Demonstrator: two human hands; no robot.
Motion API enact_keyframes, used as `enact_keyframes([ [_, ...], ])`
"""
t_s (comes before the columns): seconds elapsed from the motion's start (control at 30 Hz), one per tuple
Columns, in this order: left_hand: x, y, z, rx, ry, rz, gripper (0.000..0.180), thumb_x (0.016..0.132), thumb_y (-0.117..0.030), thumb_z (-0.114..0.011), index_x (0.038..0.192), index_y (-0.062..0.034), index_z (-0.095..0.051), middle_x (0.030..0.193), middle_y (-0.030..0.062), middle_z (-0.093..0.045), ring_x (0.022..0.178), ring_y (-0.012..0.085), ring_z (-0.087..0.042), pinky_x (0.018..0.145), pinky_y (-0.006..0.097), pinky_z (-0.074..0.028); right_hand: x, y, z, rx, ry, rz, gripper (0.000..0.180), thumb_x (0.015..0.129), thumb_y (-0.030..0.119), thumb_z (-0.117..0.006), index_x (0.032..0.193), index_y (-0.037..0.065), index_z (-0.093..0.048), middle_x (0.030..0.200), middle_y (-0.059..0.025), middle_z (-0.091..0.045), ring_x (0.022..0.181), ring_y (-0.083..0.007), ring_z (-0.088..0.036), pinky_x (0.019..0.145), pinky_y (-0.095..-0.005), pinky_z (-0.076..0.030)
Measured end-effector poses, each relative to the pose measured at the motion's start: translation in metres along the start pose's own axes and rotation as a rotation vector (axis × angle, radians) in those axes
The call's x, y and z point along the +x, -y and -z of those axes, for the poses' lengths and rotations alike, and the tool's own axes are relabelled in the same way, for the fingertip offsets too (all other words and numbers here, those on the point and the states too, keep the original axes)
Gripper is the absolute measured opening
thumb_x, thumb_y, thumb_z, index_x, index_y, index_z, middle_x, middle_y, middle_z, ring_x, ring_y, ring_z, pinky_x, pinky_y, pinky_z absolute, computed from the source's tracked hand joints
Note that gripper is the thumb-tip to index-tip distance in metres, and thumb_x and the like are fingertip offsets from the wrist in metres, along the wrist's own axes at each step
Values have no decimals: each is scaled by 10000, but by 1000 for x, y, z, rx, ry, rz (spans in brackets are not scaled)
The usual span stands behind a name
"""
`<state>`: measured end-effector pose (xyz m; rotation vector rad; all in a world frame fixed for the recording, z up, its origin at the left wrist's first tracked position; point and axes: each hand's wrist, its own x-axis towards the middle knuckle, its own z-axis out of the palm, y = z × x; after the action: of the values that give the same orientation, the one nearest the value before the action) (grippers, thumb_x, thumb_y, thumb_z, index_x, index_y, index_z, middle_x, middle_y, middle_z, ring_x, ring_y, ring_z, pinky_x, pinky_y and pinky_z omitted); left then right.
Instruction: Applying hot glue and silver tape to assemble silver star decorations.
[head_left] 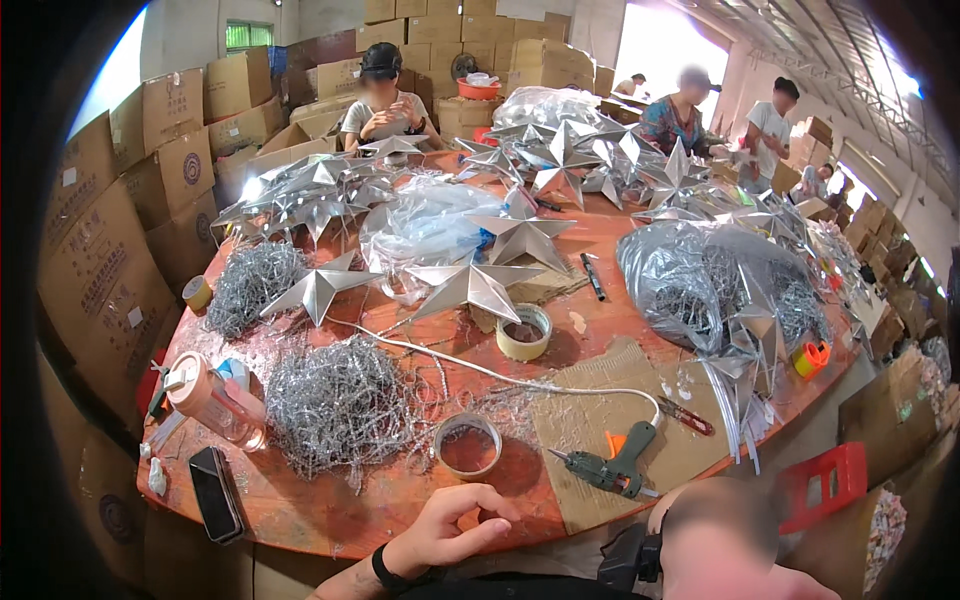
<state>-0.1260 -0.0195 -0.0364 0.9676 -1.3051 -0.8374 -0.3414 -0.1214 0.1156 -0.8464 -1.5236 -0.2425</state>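
Left hand (455, 524) half-curled at lower centre, nothing gripped. Right hand's state couldn't be told; lower right blurred. Packing-tape roll (441, 455) sat just above left hand; hot-glue gun (603, 471) lay up-right on cardboard sheet (575, 510), barrel slanting down rightward, nozzle leftward. Cartons (105, 265), left: dark print, round emblems, illegible.

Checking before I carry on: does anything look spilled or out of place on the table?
The silver tinsel beside the pink-lidded bottle looks messiest: a loose tangle, stray strands around it on the table. The glue gun lies on its side on cardboard, its white cord trailing untidily past the tape.
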Motion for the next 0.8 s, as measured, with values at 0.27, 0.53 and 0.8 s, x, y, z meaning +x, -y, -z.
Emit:
enact_keyframes([
  [0.27,0,-4,1,-1,15,-38,100,892,-84,-644,956,-9,-662,861,64,-668,706,137,-576,624,257,-440,-5,1,5,-31,58,-31,245,941,124,-340,725,155,-452,689,-17,-489,663,-174,-508,634,-307,-407],
  [0.53,0,-6,3,26,23,-63,92,886,-82,-644,938,-9,-663,865,91,-680,793,192,-656,685,291,-488,12,-20,25,-310,128,333,201,941,99,-323,786,134,-446,749,-30,-501,700,-179,-506,658,-301,-410],
  [0.8,2,-7,4,25,39,-59,89,884,-90,-648,929,-16,-669,848,80,-682,756,190,-657,620,284,-482,11,-25,21,-2446,67,958,158,957,195,-503,1086,152,-584,1083,-16,-578,1022,-159,-499,808,-331,-377],
])
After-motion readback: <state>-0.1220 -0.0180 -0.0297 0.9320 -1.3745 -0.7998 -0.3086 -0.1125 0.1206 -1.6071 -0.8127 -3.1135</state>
